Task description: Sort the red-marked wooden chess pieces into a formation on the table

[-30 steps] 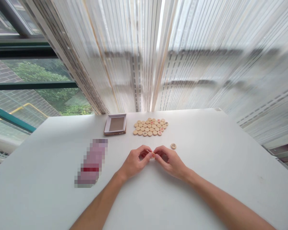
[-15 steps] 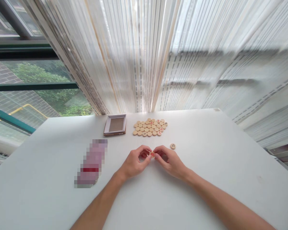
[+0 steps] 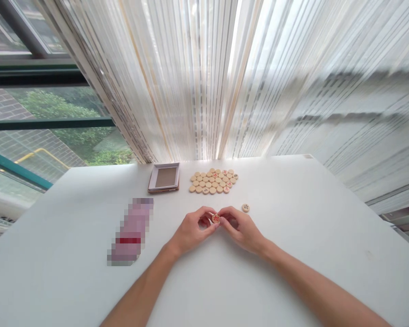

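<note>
Between the fingertips of both hands is a round wooden Chinese chess piece (image 3: 216,218) with a red character facing me. My left hand (image 3: 195,229) pinches it from the left, thumb and fingers closed. From the right, my right hand (image 3: 241,228) grips its edge in the same way. A single loose piece with a black character (image 3: 246,208) lies on the table just beyond my right hand. Farther back, many more pieces (image 3: 212,182) lie close together in rows, mostly blank side up, a few showing red or black characters.
An open shallow box (image 3: 151,183) sits at the table's far edge, left of the grouped pieces. A pixelated pink-purple object (image 3: 131,231) lies to the left on the white table (image 3: 71,281). Striped curtains (image 3: 204,81) hang behind, beside a window (image 3: 51,122).
The held piece has been turned between my fingers, so its red character now sits at a different angle. Both hands stay in almost the same place.
</note>
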Motion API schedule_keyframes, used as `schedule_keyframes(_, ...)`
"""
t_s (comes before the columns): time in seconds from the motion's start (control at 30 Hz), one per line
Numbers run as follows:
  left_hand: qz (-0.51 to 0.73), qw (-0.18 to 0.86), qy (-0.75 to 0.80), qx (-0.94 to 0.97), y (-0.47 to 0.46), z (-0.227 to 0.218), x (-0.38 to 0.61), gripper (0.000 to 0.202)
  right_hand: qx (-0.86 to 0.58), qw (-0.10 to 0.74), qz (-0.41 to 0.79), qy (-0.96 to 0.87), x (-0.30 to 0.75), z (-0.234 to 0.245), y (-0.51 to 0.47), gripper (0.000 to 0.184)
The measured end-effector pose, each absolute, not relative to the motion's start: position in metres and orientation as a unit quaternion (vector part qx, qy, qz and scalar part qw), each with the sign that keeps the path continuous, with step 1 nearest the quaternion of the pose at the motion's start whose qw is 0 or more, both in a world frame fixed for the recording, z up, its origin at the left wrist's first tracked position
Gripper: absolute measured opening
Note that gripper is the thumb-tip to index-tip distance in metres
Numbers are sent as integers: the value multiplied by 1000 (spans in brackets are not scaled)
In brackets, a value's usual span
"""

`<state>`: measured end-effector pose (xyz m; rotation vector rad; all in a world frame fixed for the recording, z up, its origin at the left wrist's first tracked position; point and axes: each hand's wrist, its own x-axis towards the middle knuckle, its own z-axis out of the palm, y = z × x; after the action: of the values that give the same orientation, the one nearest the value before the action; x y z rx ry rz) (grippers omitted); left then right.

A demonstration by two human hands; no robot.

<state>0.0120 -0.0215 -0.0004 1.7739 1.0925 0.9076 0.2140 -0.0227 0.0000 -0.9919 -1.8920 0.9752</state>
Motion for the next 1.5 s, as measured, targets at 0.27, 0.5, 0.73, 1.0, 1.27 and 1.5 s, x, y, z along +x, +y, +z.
schedule_keyframes(0.27, 364, 387, 457, 713, -21, -3, 12, 26, -491, 472, 204, -703, 237, 20, -10, 16)
schedule_keyframes(0.5, 374, 359, 461, 720, -22, -2, 11, 24, -492, 374, 254, -744, 277, 36, 7, 20)
schedule_keyframes(0.73, 386, 347, 459, 721, -22, -3, 11, 25, -450, 376, 189, -788, 302, 6, 8, 23)
schedule_keyframes(1.0, 386, 367, 459, 711, -23, -2, 13, 20, -464, 326, 186, -802, 308, 3, 4, 30)
schedule_keyframes(1.27, 388, 402, 465, 687, -24, -2, 14, 20, -458, 332, 187, -803, 302, 4, 4, 19)
schedule_keyframes(1.5, 370, 418, 476, 680, -18, 1, 15, 25, -464, 330, 195, -799, 302, 8, 3, 16)
